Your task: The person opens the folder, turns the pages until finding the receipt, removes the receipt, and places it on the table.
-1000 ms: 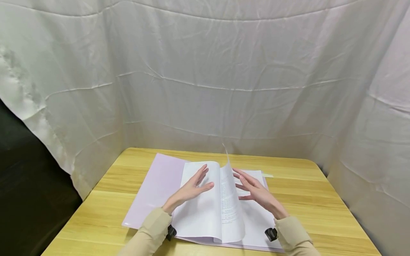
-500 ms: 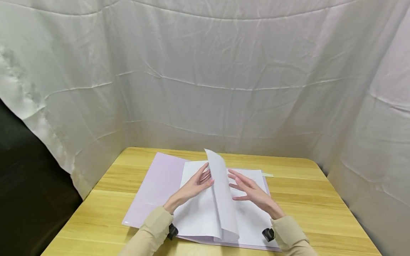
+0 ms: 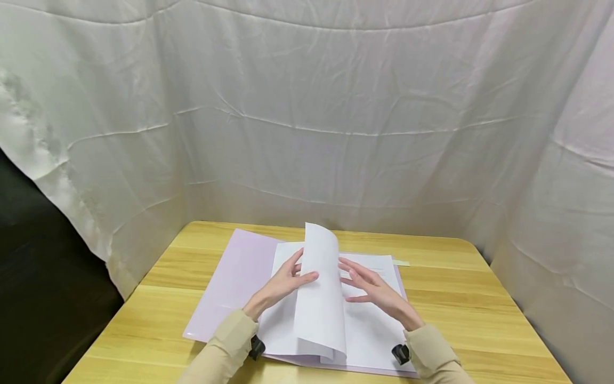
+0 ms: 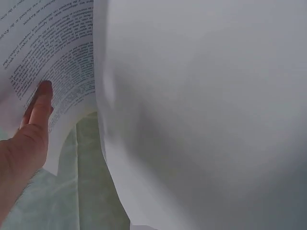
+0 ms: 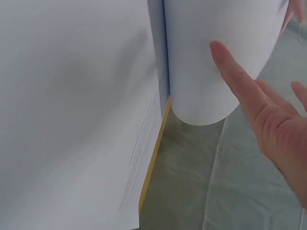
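A lilac folder lies spread on the table with white pages in it. One loose-curling sheet of paper stands up in the middle, bowed over to the left. My left hand pinches its left edge, thumb over the blank face and fingers behind. In the left wrist view, straight fingers lie against its printed side. My right hand hovers spread above the right-hand pages. The right wrist view puts its index finger right at the sheet's blank face.
The wooden table has rounded back corners. A pale tab sticks out past the folder's right edge. Grey-white curtains hang behind and at both sides, with a dark area at lower left.
The sheet has swung from right to left, its printed face turning away and its blank face now showing. My left thumb now lies over it; the right hand has shifted slightly left.
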The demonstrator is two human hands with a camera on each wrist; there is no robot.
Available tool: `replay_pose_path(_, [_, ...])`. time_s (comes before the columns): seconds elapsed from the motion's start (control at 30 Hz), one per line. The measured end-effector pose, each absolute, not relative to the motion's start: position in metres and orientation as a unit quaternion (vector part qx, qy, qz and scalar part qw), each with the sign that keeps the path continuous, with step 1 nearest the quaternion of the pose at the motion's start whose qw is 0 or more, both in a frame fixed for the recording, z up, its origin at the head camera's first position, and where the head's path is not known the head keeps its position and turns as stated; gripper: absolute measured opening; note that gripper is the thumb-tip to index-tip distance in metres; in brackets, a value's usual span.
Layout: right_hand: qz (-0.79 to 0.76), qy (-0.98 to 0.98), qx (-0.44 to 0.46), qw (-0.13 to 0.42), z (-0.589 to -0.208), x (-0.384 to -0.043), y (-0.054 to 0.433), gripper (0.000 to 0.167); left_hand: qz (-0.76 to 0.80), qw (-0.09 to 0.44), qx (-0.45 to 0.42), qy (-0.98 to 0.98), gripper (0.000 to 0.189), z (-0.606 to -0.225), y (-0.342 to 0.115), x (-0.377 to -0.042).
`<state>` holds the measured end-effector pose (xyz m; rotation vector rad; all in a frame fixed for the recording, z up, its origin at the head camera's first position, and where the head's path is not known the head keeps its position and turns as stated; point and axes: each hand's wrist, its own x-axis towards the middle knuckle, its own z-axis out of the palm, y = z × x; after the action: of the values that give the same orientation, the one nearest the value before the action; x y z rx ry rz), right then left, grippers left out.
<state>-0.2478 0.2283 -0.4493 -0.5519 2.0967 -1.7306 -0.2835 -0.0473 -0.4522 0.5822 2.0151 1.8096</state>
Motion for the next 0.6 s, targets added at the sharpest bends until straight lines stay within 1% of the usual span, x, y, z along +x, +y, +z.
replay_pose_path(0.1, [-0.607, 0.748, -0.201, 0.178, -0.449, -0.247, 0.23, 0.056, 0.654, 0.179, 0.204, 0.706, 0.091, -0.454, -0.05, -0.286])
replay_pose_path(0.3, [-0.598, 0.755, -0.208, 0.171, -0.447, -0.244, 0.236, 0.054, 0.655, 0.152, 0.157, 0.723, 0.096, -0.455, -0.058, -0.288])
replay_pose_path(0.6, [-0.579, 0.77, -0.208, 0.17, -0.446, -0.243, 0.248, 0.053, 0.628, 0.121, 0.103, 0.762, 0.099, -0.455, -0.07, -0.292])
